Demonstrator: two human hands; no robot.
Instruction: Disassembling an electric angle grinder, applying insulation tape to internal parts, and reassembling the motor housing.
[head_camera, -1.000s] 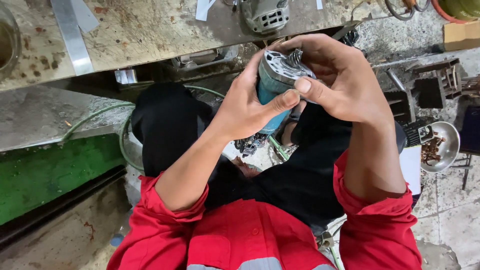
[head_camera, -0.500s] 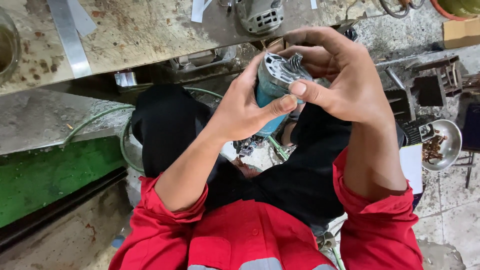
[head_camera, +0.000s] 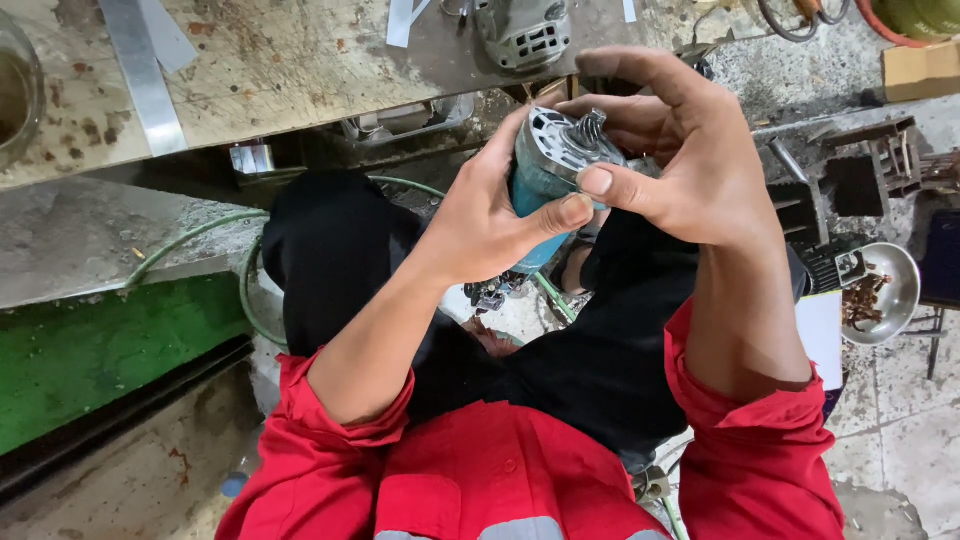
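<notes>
Motor body, teal with a grey metal end, sits up in the air above your lap, between your two hands and just below the worktop edge. That big worktop is stained and scratched, and another grey tool housing lies on it. Down to your right, a small metal bowl of rusty bits rests on the floor. Your left hand wraps round the teal part, thumb pressed on the side. Your right hand curls over the grey end, thumb and fingers pinching near the little spiral gear that sticks up. I think it could slip, because nothing is under it but your legs. If your left hand loosens, it may drop and knock the gear. Your fingertips could get nipped if the gear turns.
</notes>
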